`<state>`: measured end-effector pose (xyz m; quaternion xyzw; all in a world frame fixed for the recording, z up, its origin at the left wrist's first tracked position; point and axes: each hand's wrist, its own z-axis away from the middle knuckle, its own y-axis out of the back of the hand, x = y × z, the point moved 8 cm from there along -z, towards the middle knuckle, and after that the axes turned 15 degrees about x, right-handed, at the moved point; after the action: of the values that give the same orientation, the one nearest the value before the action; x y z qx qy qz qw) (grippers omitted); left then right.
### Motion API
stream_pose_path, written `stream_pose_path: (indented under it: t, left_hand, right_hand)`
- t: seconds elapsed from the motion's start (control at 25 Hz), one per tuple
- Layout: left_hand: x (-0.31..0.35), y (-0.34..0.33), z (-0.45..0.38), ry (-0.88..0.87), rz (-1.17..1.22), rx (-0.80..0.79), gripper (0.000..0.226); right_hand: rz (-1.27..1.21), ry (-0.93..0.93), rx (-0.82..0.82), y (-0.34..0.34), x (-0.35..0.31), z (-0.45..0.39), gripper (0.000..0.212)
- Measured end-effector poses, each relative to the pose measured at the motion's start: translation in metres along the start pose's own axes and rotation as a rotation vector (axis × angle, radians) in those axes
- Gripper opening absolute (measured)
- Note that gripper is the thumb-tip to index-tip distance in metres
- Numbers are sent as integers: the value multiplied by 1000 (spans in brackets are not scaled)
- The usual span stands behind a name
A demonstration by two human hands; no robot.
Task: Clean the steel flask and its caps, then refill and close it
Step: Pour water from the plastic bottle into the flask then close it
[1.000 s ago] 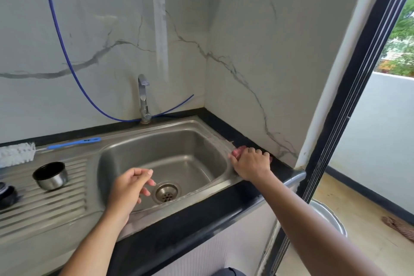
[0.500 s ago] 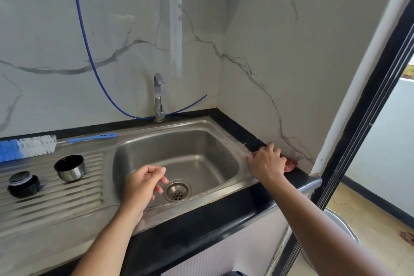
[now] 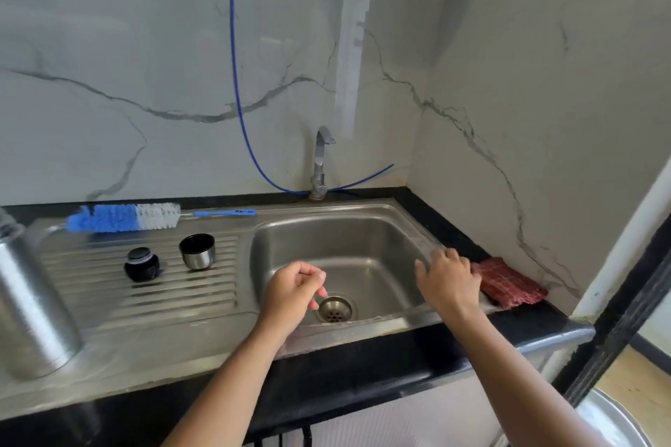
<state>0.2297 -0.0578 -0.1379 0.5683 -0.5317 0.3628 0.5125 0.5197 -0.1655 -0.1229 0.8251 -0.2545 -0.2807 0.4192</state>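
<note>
Steel flask [image 3: 31, 305], a tall brushed cylinder, stands uncapped at the far left of the ribbed draining board [image 3: 145, 301]. Right of it sit a black stopper cap [image 3: 142, 264] and a steel cup cap [image 3: 197, 251], with a blue-and-white bottle brush [image 3: 123, 217] lying behind them. Over the stainless sink basin [image 3: 348, 247], the left hand [image 3: 290, 292] hangs loosely curled, holding nothing. The right hand [image 3: 448, 279] rests open on the sink's right rim, touching a folded red cloth [image 3: 508, 283].

Red cloth [image 3: 508, 283] on counter right of sink [image 3: 366, 229]
</note>
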Motion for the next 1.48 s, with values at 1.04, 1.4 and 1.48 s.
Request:
stream_pose_path:
  t: [1.04,1.4,1.48]
  left_hand:
    - [-17,508,2,-14,-261,1280,47]
    - [-68,532,-60,163,-375,1068,58]
    - [-60,532,-47,151,-384,1111,55]
  right_hand:
    - [-1341,359,-471,-24,-422,193,35]
    - [-1324,423,-443,-20,-423,198,32]
    - [-1315,430,-437,-19,-423,198,32]
